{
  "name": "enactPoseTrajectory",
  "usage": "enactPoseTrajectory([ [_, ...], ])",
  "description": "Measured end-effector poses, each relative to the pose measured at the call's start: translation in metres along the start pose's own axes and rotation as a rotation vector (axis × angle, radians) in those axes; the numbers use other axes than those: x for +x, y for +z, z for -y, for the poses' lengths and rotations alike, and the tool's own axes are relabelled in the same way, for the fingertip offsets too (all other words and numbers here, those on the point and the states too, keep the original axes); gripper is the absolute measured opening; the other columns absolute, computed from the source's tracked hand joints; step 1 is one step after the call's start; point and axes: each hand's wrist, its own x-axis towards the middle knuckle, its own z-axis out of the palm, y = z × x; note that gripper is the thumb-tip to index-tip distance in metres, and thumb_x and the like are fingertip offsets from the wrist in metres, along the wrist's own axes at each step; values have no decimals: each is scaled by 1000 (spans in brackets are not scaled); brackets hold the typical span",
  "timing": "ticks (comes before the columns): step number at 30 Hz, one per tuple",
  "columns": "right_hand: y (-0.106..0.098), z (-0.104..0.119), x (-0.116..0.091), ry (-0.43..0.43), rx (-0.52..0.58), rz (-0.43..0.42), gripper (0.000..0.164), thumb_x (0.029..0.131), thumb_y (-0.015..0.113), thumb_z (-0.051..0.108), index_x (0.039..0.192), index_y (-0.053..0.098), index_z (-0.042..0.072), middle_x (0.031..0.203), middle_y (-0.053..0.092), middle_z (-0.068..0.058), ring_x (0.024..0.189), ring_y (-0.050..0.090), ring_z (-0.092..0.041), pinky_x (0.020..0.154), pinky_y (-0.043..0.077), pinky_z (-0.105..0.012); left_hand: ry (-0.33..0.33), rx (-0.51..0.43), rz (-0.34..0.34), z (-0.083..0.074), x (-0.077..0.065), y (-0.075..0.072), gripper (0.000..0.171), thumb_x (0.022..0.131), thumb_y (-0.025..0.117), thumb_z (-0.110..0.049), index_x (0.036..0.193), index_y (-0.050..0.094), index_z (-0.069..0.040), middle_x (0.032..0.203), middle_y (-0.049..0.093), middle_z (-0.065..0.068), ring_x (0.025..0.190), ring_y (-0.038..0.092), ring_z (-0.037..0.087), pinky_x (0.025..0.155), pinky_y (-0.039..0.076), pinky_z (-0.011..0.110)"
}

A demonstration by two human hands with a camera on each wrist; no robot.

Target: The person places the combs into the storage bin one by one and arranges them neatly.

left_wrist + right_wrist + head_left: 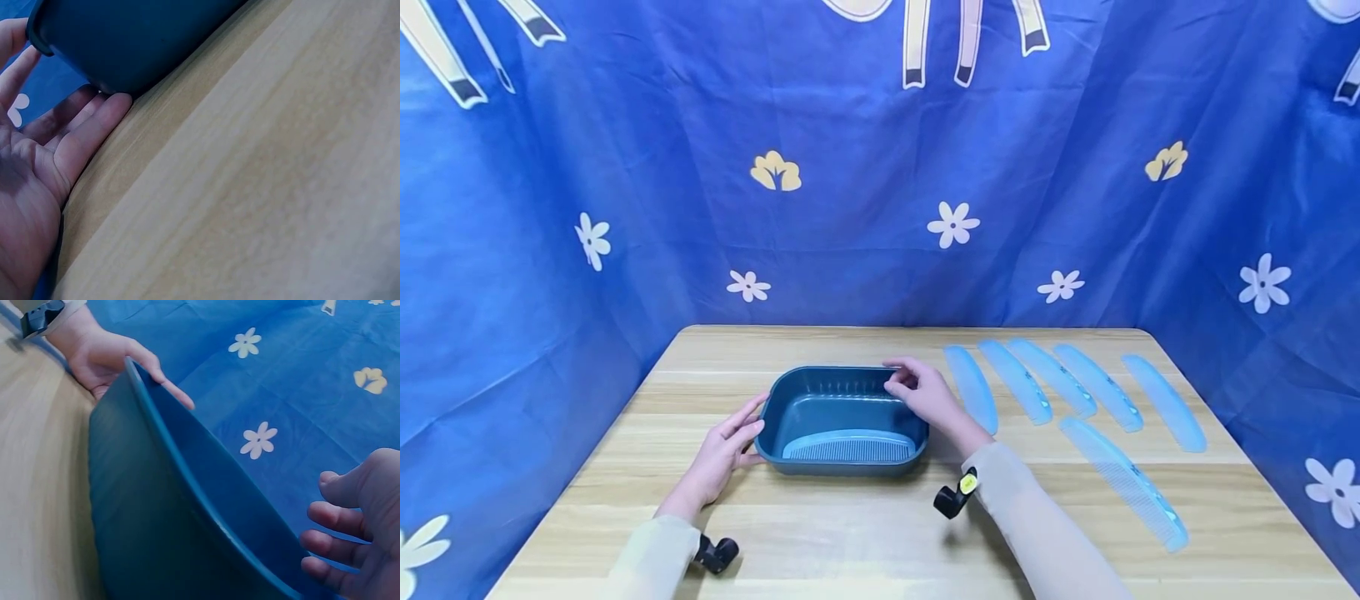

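Observation:
A dark teal plastic basin point(842, 468) stands on the wooden table. Inside it, along the near wall, lies a blue comb point(850, 446). My left hand point(718, 458) touches the basin's left end with fingers fairly straight; in the left wrist view its lower fingertips point(119, 106) meet the wall near the base. Over the basin's right rear corner is my right hand point(925, 396), its fingers loosely bent. The right wrist view shows nothing in the right hand point(356, 531), next to the basin's rim point(206, 512).
Several translucent blue combs lie on the table's right side. The leftmost comb point(972, 387) is close to my right wrist, and another comb point(1127, 483) lies nearer the front. A blue patterned cloth point(865, 192) hangs behind and beside the table point(820, 542).

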Motion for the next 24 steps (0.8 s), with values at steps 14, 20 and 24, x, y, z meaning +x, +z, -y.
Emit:
enactPoseTrajectory([
  [14, -21, 3, -13, 39, 213, -135, 30, 87, 61, -2, 115, 57, -8, 86, 61, -17, 71, 58, -26, 58, 53, -29, -20, 14, -1, 1, -4, 1, 56, 96, 52, -31, 146, 31, -16, 144, 26, 26, 114, 50, 29, 79, 53, 44],
  [20, -28, -24, -6, 89, 225, -213, 31, 86, 64, 2, 116, 59, -3, 87, 62, -17, 75, 60, -33, 62, 55, -45, -10, -2, -4, 1, -4, 1, 56, 96, 51, -30, 146, 31, -15, 143, 25, 26, 108, 54, 18, 78, 54, 43],
  [24, -35, -31, -4, 114, 218, -232, 32, 85, 65, 2, 117, 59, 0, 88, 63, -17, 78, 60, -36, 65, 54, -50, 1, -3, -5, 2, -3, 1, 56, 96, 51, -30, 146, 31, -15, 143, 25, 26, 105, 55, 13, 77, 54, 43],
])
